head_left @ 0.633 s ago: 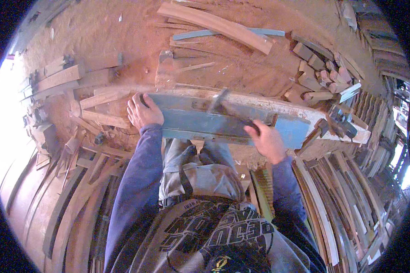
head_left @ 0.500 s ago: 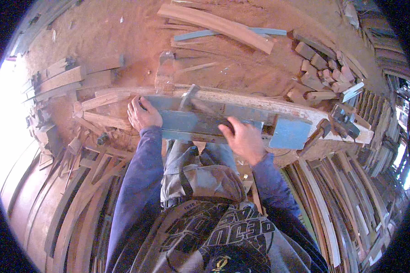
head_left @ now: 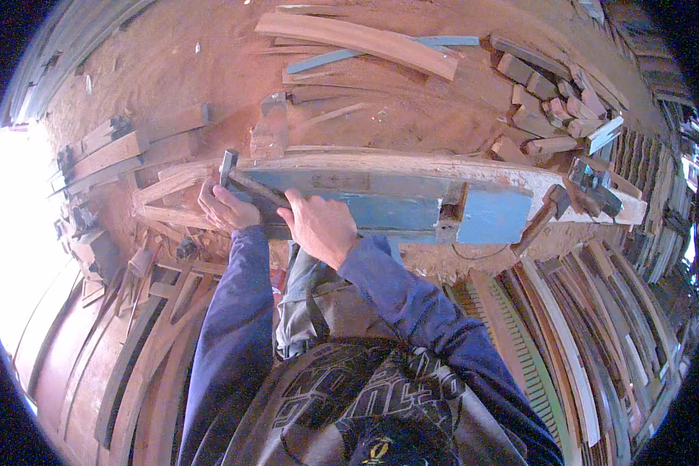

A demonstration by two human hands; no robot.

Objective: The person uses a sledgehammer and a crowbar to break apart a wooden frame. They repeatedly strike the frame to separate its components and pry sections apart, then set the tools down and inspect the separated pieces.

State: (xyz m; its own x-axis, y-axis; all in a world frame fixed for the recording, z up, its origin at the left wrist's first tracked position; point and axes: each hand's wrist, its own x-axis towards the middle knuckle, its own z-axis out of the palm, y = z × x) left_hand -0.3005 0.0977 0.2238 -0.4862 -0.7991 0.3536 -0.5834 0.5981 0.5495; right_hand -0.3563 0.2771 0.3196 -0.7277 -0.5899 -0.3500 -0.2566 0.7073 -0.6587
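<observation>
My right hand [head_left: 318, 225] is closed around the wooden handle of a hammer [head_left: 260, 189]. Its metal head stands up at the left end of a long workpiece with blue-painted faces [head_left: 388, 208]. Close beside the hammer head, my left hand [head_left: 229, 208] has its fingers curled at that same end; what lies in them is hidden. The blue piece rests along a long pale wooden beam [head_left: 412, 161] that crosses in front of me. Toward its right part, a notch [head_left: 452, 203] separates the long blue face from a squarer blue panel [head_left: 495, 214].
A clamp-like metal tool [head_left: 594, 190] sits at the beam's right end, with a wooden mallet-like piece [head_left: 553, 203] nearby. Offcuts [head_left: 532, 120] are heaped at far right, curved planks [head_left: 357, 43] lie on the sawdust, and long strips [head_left: 563, 334] are stacked on both sides of me.
My right hand has swung left with the hammer, bringing its head from mid-workpiece to beside my left hand. My left hand has shifted slightly left and turned, and the view has moved a little.
</observation>
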